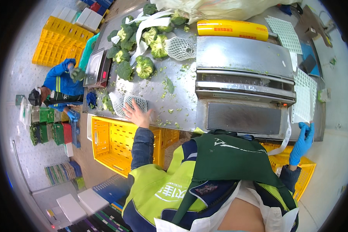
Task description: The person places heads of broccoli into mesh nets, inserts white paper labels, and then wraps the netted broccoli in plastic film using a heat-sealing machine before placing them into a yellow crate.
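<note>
My left hand (139,114), ungloved, lies with spread fingers on a broccoli head in a white foam net (136,103) near the steel table's front edge. Another netted head (118,103) touches it on the left. At the far right my right hand (304,139), in a blue glove, pinches the near edge of a sheet of pale green-and-white labels (303,98). Between the hands stands a steel film-wrapping machine (243,55) with a dark plate (243,118) and a yellow film roll (232,30). Loose broccoli heads (144,67) and a third netted one (181,48) lie further back.
A scale (95,68) stands at the table's left end. Yellow crates (113,145) sit below the front edge. A co-worker in blue (59,82) stands at the left, beyond the table's end. A large plastic bag (220,8) lies at the back, and a paper strip (284,142) hangs at the right.
</note>
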Motion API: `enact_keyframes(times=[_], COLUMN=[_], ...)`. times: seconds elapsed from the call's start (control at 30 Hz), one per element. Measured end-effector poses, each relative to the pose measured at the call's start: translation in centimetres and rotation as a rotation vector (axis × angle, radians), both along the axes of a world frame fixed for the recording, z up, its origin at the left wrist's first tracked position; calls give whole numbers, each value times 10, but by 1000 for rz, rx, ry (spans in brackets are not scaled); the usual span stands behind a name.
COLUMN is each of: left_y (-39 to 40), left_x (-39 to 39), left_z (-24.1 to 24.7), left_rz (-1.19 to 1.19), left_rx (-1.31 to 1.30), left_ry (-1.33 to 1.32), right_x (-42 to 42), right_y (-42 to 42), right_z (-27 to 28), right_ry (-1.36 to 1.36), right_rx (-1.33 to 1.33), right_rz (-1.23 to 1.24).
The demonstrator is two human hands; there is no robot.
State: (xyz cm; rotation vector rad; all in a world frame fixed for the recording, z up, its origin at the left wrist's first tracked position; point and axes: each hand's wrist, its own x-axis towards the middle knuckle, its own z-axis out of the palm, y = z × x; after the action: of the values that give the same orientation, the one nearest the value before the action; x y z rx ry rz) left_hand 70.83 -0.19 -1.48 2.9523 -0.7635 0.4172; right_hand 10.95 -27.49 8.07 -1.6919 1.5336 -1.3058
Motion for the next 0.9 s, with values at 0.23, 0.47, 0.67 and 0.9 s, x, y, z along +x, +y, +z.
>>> enact_keyframes(times=[0.23,0.47,0.67,0.9], left_y=[-12,-158,-307,-225], left_x=[53,-54,-169,-159], left_z=[13,86,70,72], left_rz=[58,-706,-1586,-931], left_rx=[-21,-646,-137,-652], left_ry=[120,-32,73,628], right_x=[60,141,229,125], right_y=[3,-34,-145,-121], right_z=[-13,32,-28,-6], right_ry=[-117,-245,-109,-171], right_rx=[346,518,132,414], right_rz=[313,593,685,565])
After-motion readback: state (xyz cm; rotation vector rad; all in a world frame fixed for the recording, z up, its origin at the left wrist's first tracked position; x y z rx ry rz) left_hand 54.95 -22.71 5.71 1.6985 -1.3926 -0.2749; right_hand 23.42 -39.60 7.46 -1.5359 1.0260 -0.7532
